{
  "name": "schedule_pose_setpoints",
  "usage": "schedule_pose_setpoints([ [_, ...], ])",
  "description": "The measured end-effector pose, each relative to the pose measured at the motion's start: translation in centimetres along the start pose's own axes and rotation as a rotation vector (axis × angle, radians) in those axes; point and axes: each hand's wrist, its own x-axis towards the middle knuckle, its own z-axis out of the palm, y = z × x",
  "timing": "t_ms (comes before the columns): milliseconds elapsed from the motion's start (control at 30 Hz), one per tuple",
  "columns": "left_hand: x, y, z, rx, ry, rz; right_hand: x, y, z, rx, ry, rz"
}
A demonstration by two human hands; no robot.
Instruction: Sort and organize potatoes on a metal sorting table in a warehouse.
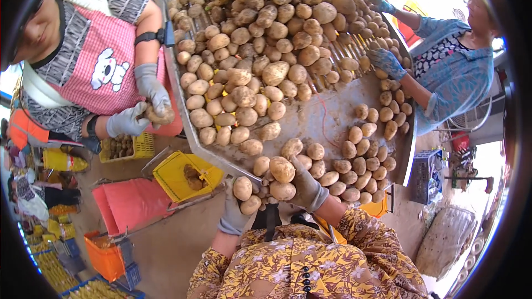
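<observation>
Both of my hands wear grey gloves at the near edge of a metal sorting table (pixel 310 122) heaped with potatoes (pixel 275 73). My left hand (pixel 233 215) cups two potatoes (pixel 242 188) from the left, just off the table's front rim. My right hand (pixel 306 185) is closed around potatoes (pixel 282 169) from the right, its fingers partly hidden behind them. Several more potatoes lie between my two hands, close to my body. To the right of my right hand, a loose group of potatoes (pixel 354 169) rests on the metal surface.
At the left, a co-worker in a pink checked apron (pixel 97 55) holds a potato (pixel 159 114). Across at the right, another in a blue shirt (pixel 460 72) reaches over the potatoes. A yellow crate (pixel 177 174), a red chair-like seat (pixel 132 205) and an orange bin (pixel 105 254) stand left below.
</observation>
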Motion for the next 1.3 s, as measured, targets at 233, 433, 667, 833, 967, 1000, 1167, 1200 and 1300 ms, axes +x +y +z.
schedule_pose_setpoints([
  [233, -6.7, 4.2, -4.5, 0.213, 0.205, 0.1, 6.0, 6.2, 4.3, -0.232, -0.024, 0.205],
  [433, -7.2, 8.1, -10.0, 0.178, 0.562, 0.252, 13.6, 10.0, 9.2, -0.706, 0.135, 0.262],
  [667, -4.8, 10.9, -18.8, 0.011, 0.716, 0.413, 8.0, 4.7, 6.8, -1.127, 0.137, -0.157],
  [833, -1.8, 8.9, -20.4, 0.157, 0.747, 0.433, 4.5, 0.4, 6.3, -1.741, 0.244, -0.739],
  [967, -1.6, 10.9, -20.7, 0.448, 0.735, 0.257, 6.1, -0.8, 3.1, -2.049, 0.361, -0.869],
  [1000, -1.6, 11.7, -22.4, 0.443, 0.754, 0.261, 6.5, -0.6, 2.7, -2.135, 0.403, -0.837],
  [1167, 2.0, 17.1, -25.6, 0.54, 0.758, -0.15, 6.5, 0.5, 3.4, -2.247, 0.385, -0.664],
  [1200, 2.7, 18.0, -25.8, 0.592, 0.711, -0.388, 6.7, 0.5, 3.4, -2.247, 0.384, -0.657],
  [1300, 3.1, 19.0, -24.8, 0.76, 0.634, -0.589, 7.3, 0.5, 3.1, -2.251, 0.385, -0.618],
])
